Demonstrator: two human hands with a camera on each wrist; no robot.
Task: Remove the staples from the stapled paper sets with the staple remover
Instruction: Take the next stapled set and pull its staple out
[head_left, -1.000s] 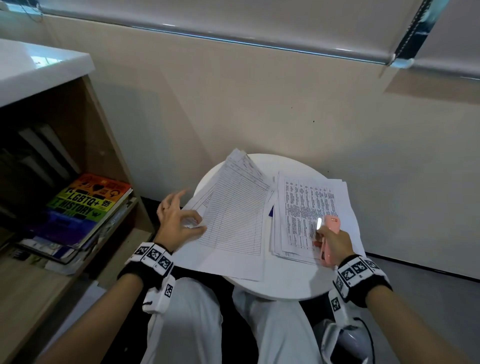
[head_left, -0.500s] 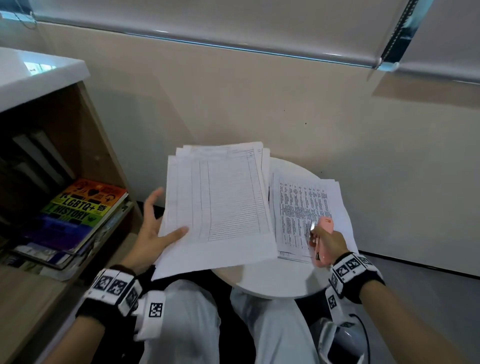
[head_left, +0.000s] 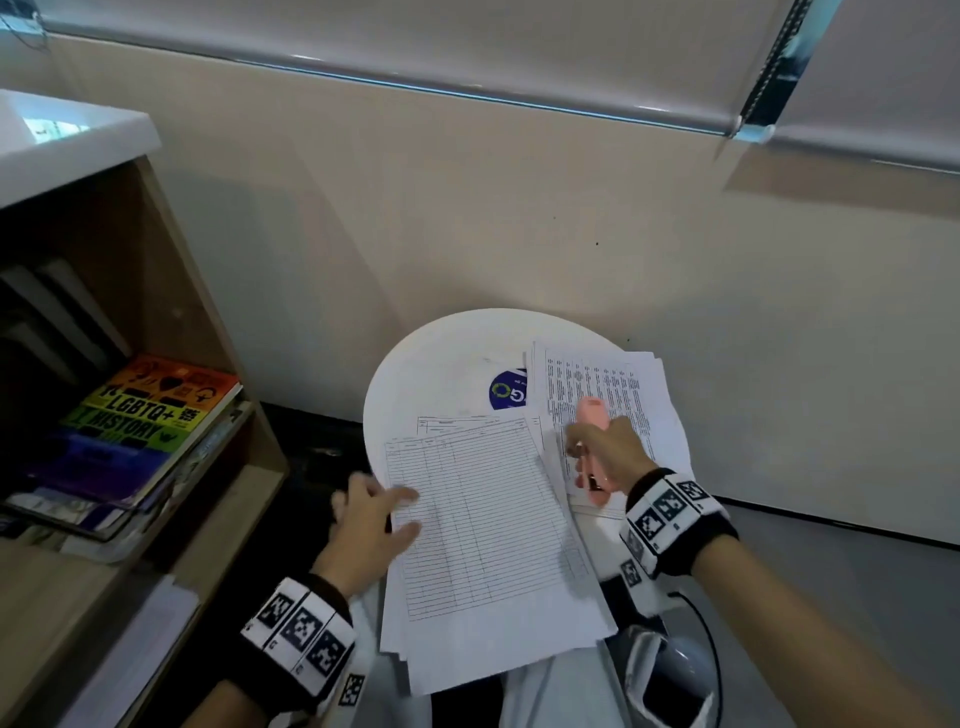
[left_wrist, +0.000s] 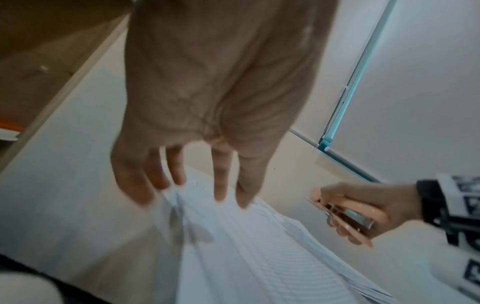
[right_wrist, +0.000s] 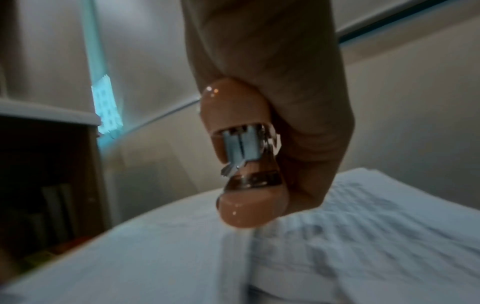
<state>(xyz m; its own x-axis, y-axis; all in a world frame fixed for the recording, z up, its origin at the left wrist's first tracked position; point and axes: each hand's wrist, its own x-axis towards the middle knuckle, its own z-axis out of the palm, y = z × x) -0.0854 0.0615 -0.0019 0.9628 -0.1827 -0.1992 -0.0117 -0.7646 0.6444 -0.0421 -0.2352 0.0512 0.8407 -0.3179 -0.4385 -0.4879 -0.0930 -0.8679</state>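
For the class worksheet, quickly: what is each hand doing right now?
Left hand: open, fingers straight, resting on the ruled paper set.
Right hand: closed round the pink staple remover.

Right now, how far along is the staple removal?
Done: nothing shows as finished. In hand: the right hand grips the pink staple remover above the text pages; the left hand touches the ruled-form set. Left: whether staples remain cannot be told.
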